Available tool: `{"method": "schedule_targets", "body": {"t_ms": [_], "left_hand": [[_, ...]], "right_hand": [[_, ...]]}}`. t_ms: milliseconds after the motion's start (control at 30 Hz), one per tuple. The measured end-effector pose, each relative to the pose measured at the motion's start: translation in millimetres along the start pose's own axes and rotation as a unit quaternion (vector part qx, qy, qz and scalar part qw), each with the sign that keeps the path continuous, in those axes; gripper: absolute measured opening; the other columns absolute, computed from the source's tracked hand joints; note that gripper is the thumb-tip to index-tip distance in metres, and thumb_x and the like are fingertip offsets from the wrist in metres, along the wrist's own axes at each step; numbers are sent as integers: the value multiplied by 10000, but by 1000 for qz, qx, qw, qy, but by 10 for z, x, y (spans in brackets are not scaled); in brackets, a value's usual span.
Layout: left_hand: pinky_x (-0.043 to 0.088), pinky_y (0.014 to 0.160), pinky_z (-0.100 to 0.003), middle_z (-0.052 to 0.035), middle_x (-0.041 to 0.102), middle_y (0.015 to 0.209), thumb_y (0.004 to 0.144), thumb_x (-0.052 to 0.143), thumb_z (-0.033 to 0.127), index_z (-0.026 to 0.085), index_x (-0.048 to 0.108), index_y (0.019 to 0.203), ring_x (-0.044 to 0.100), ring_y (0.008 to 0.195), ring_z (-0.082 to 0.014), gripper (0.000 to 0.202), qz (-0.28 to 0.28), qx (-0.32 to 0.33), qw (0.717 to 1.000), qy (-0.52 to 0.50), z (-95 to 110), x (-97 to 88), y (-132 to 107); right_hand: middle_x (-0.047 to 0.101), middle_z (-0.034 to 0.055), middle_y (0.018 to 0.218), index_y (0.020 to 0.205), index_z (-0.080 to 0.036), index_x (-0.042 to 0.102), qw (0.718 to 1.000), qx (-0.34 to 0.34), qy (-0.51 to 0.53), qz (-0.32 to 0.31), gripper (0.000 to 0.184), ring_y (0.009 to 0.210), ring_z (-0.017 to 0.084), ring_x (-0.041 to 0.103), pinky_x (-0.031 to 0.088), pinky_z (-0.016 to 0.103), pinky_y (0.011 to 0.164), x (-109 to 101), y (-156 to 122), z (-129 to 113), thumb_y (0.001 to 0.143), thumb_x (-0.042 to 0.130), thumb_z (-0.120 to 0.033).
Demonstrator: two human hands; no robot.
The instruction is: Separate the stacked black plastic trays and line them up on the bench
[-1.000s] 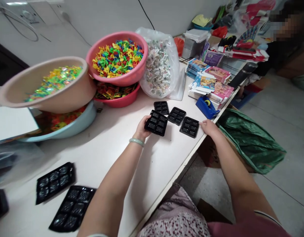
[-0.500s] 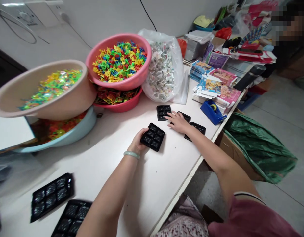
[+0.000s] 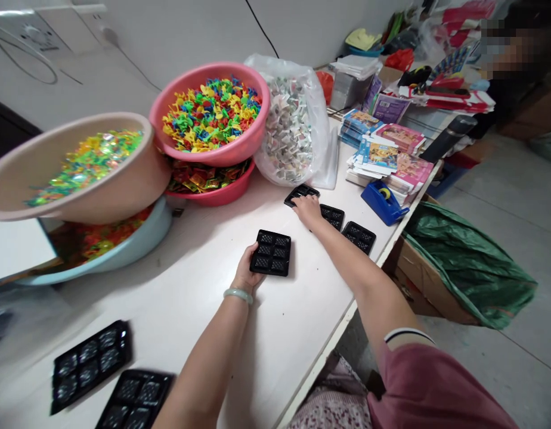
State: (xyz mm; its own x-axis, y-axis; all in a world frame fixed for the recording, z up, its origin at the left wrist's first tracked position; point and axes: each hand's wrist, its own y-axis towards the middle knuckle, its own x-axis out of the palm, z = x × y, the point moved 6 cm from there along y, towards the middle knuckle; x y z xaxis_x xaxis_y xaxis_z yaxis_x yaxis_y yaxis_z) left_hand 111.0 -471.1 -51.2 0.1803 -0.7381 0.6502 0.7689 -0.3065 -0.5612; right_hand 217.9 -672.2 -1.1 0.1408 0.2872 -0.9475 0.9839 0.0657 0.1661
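Nearest, two black moulded trays (image 3: 91, 364) lie flat at the left end of the white table (image 3: 275, 333). Further in, the left hand (image 3: 246, 271) curls its fingers round the near corner of a black tray (image 3: 271, 252) resting on the tabletop. Beyond it the right hand (image 3: 307, 208) closes over a tilted far tray (image 3: 301, 192), with two more small trays (image 3: 359, 236) just to its right, a blue tape dispenser (image 3: 383, 201) near the edge and a pink bowl (image 3: 213, 113) of coloured plastic bits behind
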Motion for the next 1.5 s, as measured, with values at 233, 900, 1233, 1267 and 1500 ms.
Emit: {"method": "schedule_targets", "body": {"t_ms": [233,900,1233,1267,1500], "left_hand": [[567,790,-390,-64,726,788,746,644,309,136,641,876,695,728,-226,216,-20,8,1000,16,4,44,-9],[497,772,-279,-42,648,1040,677,776,367,207,614,1107,609,925,-197,487,-17,177,957,229,-222,254,-1157],[464,822,-294,-84,577,1132,582,824,131,221,682,985,534,1026,-230,437,-90,307,816,481,-556,842,-1504],[460,846,-298,-87,571,1151,580,828,132,219,686,967,528,1054,-236,422,-91,305,814,486,-577,854,-1509],[475,760,-256,-43,590,1082,634,798,184,211,667,872,566,956,-186,273,-72,295,838,452,-678,899,-1541]], "right_hand": [[592,109,1285,1300,-219,574,998,-6,49,24,422,1210,264,475,314,417,1041,-456,-1053,520,943,477,-423],[589,136,1279,1127,-178,645,978,32,202,50,292,1252,266,471,335,461,1061,-514,-1421,232,890,545,-315],[589,11,793,695,-219,612,780,84,616,77,161,753,144,551,461,280,670,-805,-2470,-586,727,677,-363],[584,3,755,686,-217,605,759,108,639,66,184,715,136,544,454,272,636,-763,-2501,-568,713,686,-380],[476,-77,456,616,-203,479,599,255,759,-6,457,406,66,410,373,213,431,-492,-2730,-342,564,790,-533]]}}
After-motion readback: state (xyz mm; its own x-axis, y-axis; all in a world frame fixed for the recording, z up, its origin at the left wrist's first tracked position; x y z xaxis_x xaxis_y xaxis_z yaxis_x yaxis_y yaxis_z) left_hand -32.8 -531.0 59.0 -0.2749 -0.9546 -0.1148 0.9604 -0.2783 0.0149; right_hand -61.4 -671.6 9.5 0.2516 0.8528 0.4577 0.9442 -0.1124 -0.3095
